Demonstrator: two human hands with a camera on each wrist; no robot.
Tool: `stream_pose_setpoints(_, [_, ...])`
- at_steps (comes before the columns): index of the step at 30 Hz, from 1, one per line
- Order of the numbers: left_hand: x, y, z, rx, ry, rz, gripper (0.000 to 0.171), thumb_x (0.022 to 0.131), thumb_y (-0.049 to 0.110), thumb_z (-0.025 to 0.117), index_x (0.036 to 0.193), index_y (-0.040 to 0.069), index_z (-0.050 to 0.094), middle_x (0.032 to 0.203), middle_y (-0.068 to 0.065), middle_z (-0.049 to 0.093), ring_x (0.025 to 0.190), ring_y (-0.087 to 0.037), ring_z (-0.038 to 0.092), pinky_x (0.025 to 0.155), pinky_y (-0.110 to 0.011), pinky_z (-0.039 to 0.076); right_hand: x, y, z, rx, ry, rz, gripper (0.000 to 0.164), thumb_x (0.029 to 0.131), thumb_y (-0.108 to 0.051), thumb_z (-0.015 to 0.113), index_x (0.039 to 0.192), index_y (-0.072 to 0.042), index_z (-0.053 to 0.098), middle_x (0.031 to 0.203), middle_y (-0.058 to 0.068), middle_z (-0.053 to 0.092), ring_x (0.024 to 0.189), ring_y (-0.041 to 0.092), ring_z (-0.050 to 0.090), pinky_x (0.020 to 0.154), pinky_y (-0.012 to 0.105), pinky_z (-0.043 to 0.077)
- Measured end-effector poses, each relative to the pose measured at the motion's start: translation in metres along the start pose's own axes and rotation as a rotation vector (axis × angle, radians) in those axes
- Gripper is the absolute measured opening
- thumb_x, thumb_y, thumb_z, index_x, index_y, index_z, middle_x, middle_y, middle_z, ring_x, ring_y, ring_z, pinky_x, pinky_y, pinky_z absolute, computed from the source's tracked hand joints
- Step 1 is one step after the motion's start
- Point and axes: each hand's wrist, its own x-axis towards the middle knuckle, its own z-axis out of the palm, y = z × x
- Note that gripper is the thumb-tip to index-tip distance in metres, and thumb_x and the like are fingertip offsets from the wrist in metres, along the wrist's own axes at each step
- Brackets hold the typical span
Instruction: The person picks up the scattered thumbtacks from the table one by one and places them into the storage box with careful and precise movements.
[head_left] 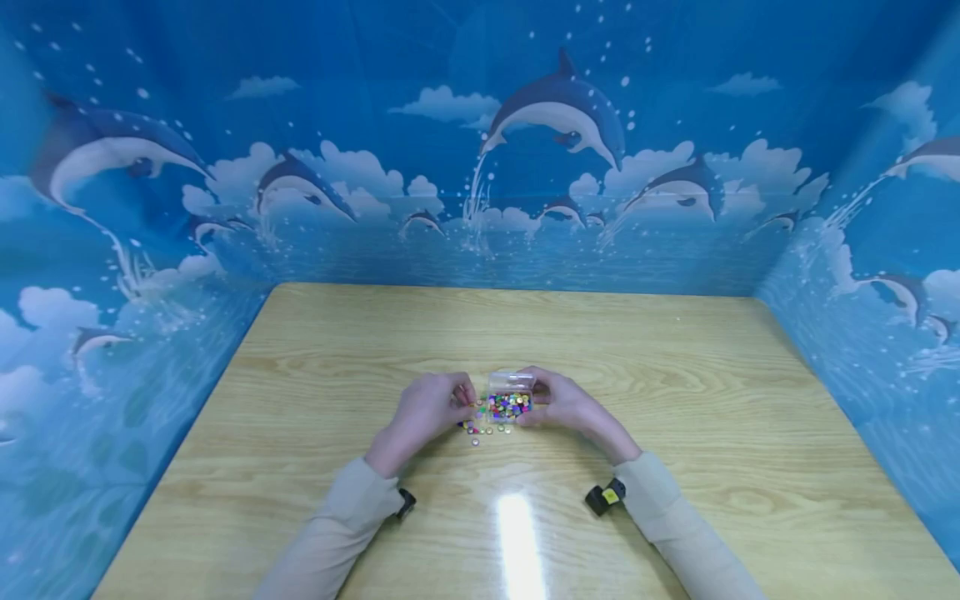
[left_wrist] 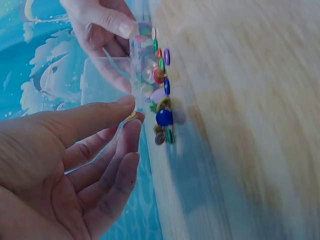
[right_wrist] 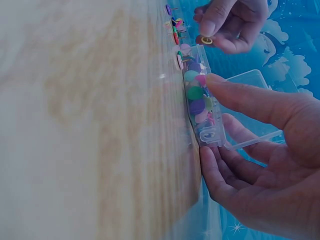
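A small clear plastic box [right_wrist: 209, 134] full of colourful thumbtacks sits on the table, its hinged lid [head_left: 512, 382] raised on the far side. My right hand [head_left: 564, 407] grips the box at its right end, thumb on the near wall and fingers behind. At the box's left, my left hand [head_left: 429, 408] pinches a yellow thumbtack [right_wrist: 206, 40] between thumb and index finger, just above the tabletop. Loose thumbtacks [head_left: 476, 442] are scattered left of the box and in front of it; a round blue one [left_wrist: 164, 117] stands out in the left wrist view.
The wood-grain table [head_left: 675, 375] runs out around both arms. A blue curtain [head_left: 420, 75] printed with dolphins encloses its back and sides. Each wrist carries a small dark device, such as the camera [head_left: 604, 497] on the right. Light reflects off the front of the table.
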Motion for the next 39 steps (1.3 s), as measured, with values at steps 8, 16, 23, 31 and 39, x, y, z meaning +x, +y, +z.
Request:
stream_pose_setpoints(8, [0.005, 0.007, 0.007, -0.008, 0.005, 0.063, 0.012, 0.080, 0.015, 0.085, 0.085, 0.019, 0.075, 0.085, 0.005, 0.076, 0.075, -0.009, 0.069, 0.072, -0.031, 0.056, 0.000, 0.002, -0.001, -0.001, -0.009, -0.012, 0.074, 0.078, -0.006, 0.084, 0.144, -0.006, 0.051, 0.134, 0.018, 0.061, 0.123, 0.038, 0.058, 0.106, 0.052, 0.047])
stream_pose_setpoints(16, [0.009, 0.018, 0.013, 0.002, 0.017, 0.082, 0.012, 0.081, 0.021, 0.085, 0.086, 0.023, 0.074, 0.087, 0.007, 0.077, 0.074, -0.007, 0.069, 0.068, -0.028, 0.054, 0.000, 0.001, -0.001, 0.004, -0.002, 0.001, 0.074, 0.078, -0.008, 0.086, 0.144, -0.010, 0.052, 0.134, 0.014, 0.061, 0.123, 0.035, 0.058, 0.107, 0.052, 0.047])
stream_pose_setpoints(23, [0.012, 0.025, 0.020, -0.020, 0.098, 0.065, 0.013, 0.082, 0.021, 0.084, 0.094, 0.021, 0.078, 0.088, 0.004, 0.077, 0.067, -0.005, 0.067, 0.053, -0.016, 0.048, -0.001, 0.002, -0.001, 0.008, -0.005, -0.005, 0.073, 0.078, -0.008, 0.085, 0.144, -0.008, 0.052, 0.132, 0.014, 0.062, 0.122, 0.035, 0.059, 0.106, 0.051, 0.047])
stream_pose_setpoints(31, [0.015, 0.028, 0.019, -0.037, 0.145, 0.040, 0.014, 0.090, 0.026, 0.078, 0.102, 0.019, 0.077, 0.094, 0.003, 0.077, 0.069, -0.007, 0.069, 0.052, -0.016, 0.047, 0.000, 0.003, -0.001, 0.014, -0.018, -0.036, 0.067, 0.079, -0.006, 0.084, 0.140, -0.012, 0.057, 0.137, 0.014, 0.058, 0.130, 0.038, 0.054, 0.111, 0.051, 0.043])
stream_pose_setpoints(39, [0.014, 0.020, 0.010, -0.017, 0.191, 0.009, 0.010, 0.095, 0.026, 0.073, 0.096, 0.017, 0.076, 0.089, 0.003, 0.076, 0.066, -0.006, 0.064, 0.055, -0.019, 0.050, -0.001, 0.001, -0.001, 0.018, 0.002, 0.013, 0.070, 0.078, -0.009, 0.086, 0.141, -0.011, 0.055, 0.136, 0.015, 0.058, 0.129, 0.039, 0.054, 0.110, 0.051, 0.044])
